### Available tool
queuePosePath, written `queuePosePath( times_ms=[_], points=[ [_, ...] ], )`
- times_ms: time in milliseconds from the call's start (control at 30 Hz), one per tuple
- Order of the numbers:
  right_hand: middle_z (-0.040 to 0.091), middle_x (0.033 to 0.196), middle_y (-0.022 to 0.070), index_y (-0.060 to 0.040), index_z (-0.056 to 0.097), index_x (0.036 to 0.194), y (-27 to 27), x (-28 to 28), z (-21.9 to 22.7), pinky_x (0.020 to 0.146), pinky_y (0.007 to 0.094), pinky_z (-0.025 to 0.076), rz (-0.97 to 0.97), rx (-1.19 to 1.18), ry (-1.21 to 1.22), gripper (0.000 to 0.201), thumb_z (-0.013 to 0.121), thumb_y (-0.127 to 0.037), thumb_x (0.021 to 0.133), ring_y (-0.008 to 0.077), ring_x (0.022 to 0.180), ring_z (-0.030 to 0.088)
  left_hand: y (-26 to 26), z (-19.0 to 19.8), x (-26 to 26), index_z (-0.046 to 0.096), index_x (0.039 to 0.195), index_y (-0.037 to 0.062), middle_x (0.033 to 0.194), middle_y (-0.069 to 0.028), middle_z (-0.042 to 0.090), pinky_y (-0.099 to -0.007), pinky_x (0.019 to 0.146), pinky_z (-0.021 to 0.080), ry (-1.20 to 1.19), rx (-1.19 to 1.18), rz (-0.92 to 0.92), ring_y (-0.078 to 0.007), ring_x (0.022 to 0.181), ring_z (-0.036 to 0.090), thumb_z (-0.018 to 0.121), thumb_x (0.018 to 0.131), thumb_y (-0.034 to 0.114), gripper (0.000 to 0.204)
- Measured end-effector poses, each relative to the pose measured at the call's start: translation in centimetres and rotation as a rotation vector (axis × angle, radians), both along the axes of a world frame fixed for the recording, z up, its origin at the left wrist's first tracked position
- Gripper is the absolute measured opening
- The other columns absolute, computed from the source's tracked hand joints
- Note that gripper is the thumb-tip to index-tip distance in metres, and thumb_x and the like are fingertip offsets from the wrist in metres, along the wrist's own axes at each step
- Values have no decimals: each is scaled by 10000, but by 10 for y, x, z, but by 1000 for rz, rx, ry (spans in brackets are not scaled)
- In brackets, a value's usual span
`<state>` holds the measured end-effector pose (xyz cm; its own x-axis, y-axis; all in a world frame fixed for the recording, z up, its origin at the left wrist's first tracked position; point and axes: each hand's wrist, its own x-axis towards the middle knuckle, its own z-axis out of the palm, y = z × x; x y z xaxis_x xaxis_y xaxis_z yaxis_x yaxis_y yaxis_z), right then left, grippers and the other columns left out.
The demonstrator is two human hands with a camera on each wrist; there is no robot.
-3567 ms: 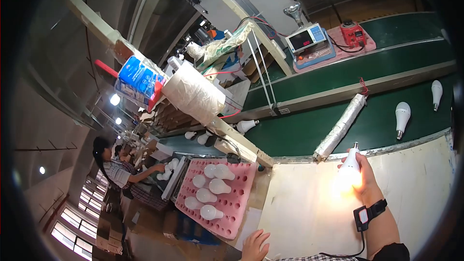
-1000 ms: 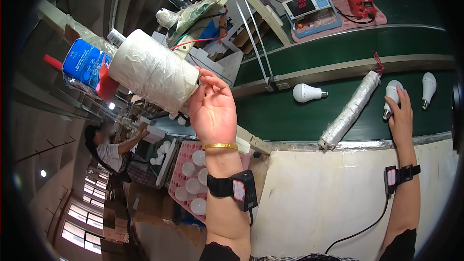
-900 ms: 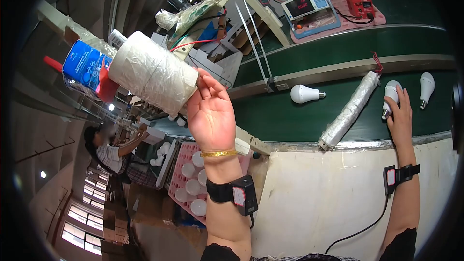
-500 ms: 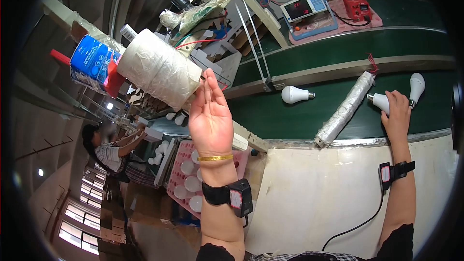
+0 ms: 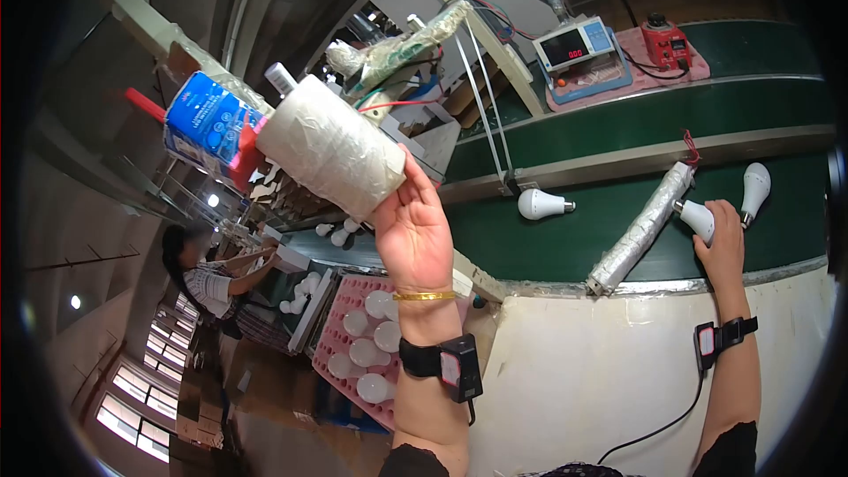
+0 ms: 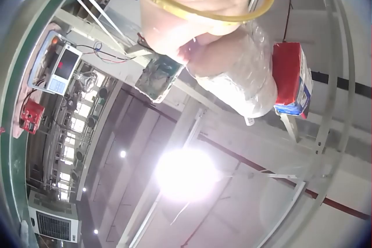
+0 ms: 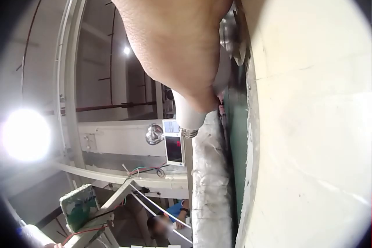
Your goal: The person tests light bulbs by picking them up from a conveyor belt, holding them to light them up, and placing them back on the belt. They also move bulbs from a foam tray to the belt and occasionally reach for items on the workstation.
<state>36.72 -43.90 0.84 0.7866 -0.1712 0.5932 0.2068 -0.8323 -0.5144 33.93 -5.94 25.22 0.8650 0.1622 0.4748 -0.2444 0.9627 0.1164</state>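
My right hand (image 5: 726,247) grips a white LED light bulb (image 5: 696,219) low over the green conveyor belt, its metal base pointing left at a foil-wrapped bar (image 5: 643,230). In the right wrist view, the bulb's screw base (image 7: 189,133) shows below the hand, near the bar. My left hand (image 5: 415,243) is raised palm up, its fingers reaching to the near end of a white film-wrapped roll (image 5: 331,148) on a post. The fingertips are partly hidden behind the roll. Two more bulbs lie on the belt, one bulb (image 5: 545,204) left of the bar, another bulb (image 5: 755,193) to the right.
A pink foam tray (image 5: 340,349) with several bulbs stands at the lower left. A meter with a red display (image 5: 570,51) and a red box (image 5: 664,44) stand beyond the belt. A blue packet (image 5: 208,119) hangs beside the roll. A person (image 5: 208,274) works at the far left.
My left hand has risen from the table edge to the roll. The right hand, earlier holding a lit bulb, has since turned an unlit one leftward. A bulb has shifted rightward along the belt.
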Motion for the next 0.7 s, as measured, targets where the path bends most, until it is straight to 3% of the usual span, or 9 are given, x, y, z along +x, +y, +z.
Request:
queuePosePath(
  times_ms=[200, 233, 500, 567, 700],
  points=[
    [505, 1223, 131, -81, 502, 1208, 0, 1, -2, 966, 424, 427, 63, 80, -20, 614, 742, -13, 647, 350, 1136, 507, 2, 1, 2, 470, 1288, -71, 1308, -178, 524, -402, 1090, 432, 40, -129, -95, -312, 1259, 479, 476, 949, -8, 345],
    [505, 1223, 131, -81, 502, 1208, 8, -5, 20, 966, 424, 427, 62, 74, -29, 614, 742, -13, 647, 350, 1136, 507, 2, 1, 3, 484, 1272, -84, 1283, -188, 534, -415, 1069, 449, 58, -156, -113, -327, 1243, 490, 456, 945, -18, 335],
    [504, 1229, 127, -87, 502, 1215, 2, -2, 1, 955, 425, 445, 39, 113, 34, 591, 736, -39, 674, 352, 1140, 515, 8, 0, 21, 524, 1216, -69, 1230, -175, 578, -419, 1025, 434, -17, -143, -131, -308, 1178, 528, 450, 941, 27, 300],
    [504, 1230, 129, -87, 501, 1217, 7, -5, 15, 952, 423, 448, 36, 117, 31, 592, 738, -45, 675, 353, 1141, 516, -1, 6, 17, 528, 1219, -61, 1222, -165, 593, -418, 1038, 417, 48, -104, 28, -295, 1191, 517, 437, 938, 27, 308],
    [507, 1225, 133, -87, 503, 1216, 7, -6, 14, 945, 419, 454, 55, 148, 32, 599, 745, -50, 670, 358, 1139, 519, -15, 12, 0, 522, 1247, -28, 1254, -143, 576, -377, 988, 440, 90, -50, 79, -275, 1159, 542, 461, 949, 82, 323]
  ],
)
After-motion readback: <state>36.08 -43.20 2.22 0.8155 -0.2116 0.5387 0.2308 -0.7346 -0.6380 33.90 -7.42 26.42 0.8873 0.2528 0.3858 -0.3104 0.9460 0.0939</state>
